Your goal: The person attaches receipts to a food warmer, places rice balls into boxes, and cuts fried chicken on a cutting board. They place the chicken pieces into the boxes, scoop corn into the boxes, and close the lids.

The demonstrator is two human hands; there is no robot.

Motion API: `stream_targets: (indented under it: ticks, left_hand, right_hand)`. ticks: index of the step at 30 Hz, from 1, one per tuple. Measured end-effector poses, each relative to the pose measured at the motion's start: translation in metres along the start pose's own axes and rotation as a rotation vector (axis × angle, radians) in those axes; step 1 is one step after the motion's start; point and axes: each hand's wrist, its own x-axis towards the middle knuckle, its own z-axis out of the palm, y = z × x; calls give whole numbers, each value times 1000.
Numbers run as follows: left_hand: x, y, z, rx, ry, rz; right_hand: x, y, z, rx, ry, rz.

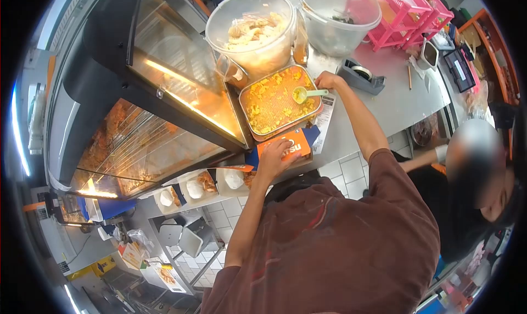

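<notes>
one green scoop [305,93] in right hand [328,81], handle pointing right.

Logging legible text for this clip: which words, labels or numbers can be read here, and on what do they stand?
"TSU": white letters on the orange box under the left hand; the start of the word is covered.
Paper slip beside the metal tray: print too small to read.
Black device on the counter: markings too blurred to read.
Nothing else is legible.
</notes>
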Motion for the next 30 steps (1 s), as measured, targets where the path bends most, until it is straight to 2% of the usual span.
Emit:
stream_targets:
  ticks: [3,9,11,13,15,17,20,24,26,30]
  left_hand:
    - [-1,-2,4,12,20,14]
    - [-1,5,-2,-5,19,-11]
    - [-3,2,-2,34,24,9]
    - [-4,3,-1,72,33,21]
    - [-5,4,-3,159,6,89]
    - [-7,4,-2,171,1,54]
    - [-9,14,1,317,43,23]
    - [-16,37,3,409,178,-78]
    - [-21,55,2,413,257,-124]
    - [-43,88,9,406,416,-223]
  right_hand:
    - [7,2,-3,-78,-61,-41]
    - [6,1,-3,-252,-47,-105]
    - [7,10,0,-111,-9,-168]
    - [-4,11,5,-48,-65,-117]
    - [6,26,18,268,-108,-250]
    - [0,26,25,357,-205,-250]
    - [-18,25,30,587,-167,-250]
    - [-48,16,25,529,-158,-302]
    - [-57,24,27,673,-124,-250]
    - [-57,45,27,657,-130,-222]
